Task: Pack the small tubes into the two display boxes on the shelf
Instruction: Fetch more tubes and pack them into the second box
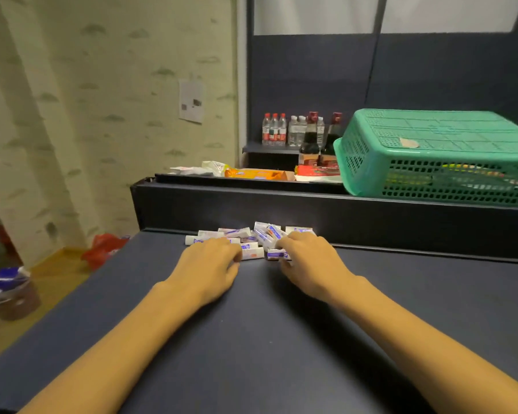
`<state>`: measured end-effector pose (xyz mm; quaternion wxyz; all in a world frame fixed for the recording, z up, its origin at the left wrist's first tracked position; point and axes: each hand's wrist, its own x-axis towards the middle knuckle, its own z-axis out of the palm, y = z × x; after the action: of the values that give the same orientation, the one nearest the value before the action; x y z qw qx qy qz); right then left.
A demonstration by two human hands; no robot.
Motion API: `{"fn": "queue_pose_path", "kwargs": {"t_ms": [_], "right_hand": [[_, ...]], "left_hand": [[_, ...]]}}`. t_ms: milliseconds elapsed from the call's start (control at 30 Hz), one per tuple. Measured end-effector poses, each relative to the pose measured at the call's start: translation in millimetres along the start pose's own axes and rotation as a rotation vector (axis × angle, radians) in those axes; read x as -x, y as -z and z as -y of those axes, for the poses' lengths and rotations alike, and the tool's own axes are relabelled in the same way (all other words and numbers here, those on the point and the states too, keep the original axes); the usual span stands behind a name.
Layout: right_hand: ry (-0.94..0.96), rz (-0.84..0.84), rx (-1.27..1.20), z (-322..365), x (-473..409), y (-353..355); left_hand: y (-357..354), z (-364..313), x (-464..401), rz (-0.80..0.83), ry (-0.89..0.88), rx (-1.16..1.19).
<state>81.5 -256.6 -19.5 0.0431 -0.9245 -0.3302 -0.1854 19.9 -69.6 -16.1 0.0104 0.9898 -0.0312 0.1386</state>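
Observation:
A pile of small white tubes (260,234) with blue and orange print lies on the dark shelf surface (251,339), against its raised back ledge (311,210). My left hand (210,261) lies over the left side of the pile, fingers curled down around some tubes. My right hand (308,259) covers the right side, its thumb and fingers pinching one tube (277,254) at the pile's near edge. I cannot pick out any display box for certain.
On the upper level behind the ledge stand an upturned green plastic basket (431,150), an orange carton (256,174), white packets (192,170), dark sauce bottles (310,141) and water bottles (274,130). Bags (105,249) lie on the floor at the left.

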Motion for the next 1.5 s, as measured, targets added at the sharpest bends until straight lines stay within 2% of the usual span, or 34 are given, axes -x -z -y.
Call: {"fn": "queue_pose_path", "kwargs": {"t_ms": [267,533,633,833,1000,1200,1267,1500], "right_hand": [[-0.039,0.058,0.005,-1.0,-14.7,-18.1],[-0.038,0.078,0.123,3.2,-17.1,-12.4],[-0.093,0.044,0.068,6.8,-16.4,-3.8],[-0.275,-0.07,-0.207,13.0,2.9,13.5],[-0.331,-0.126,-0.234,8.7,35.1,19.7],[-0.353,-0.12,-0.234,-14.6,82.3,35.8],[-0.375,-0.165,-0.238,-26.9,102.3,44.3],[-0.47,-0.278,-0.224,-88.8,209.2,87.8]], "left_hand": [[-12.9,1.2,-36.4,-0.006,-0.081,-0.024],[-13.6,3.9,-37.6,0.018,-0.118,-0.032],[-9.6,8.2,-31.8,-0.016,-0.141,-0.006],[-5.4,10.8,-21.4,-0.105,-0.197,0.144],[-12.2,-2.0,-18.4,-0.165,-0.295,0.262],[-7.8,-45.1,-10.8,-0.133,-0.371,0.24],[-5.3,-66.0,-8.8,-0.134,-0.41,0.268],[-1.3,-187.6,2.1,-0.117,-0.572,0.33]]}}
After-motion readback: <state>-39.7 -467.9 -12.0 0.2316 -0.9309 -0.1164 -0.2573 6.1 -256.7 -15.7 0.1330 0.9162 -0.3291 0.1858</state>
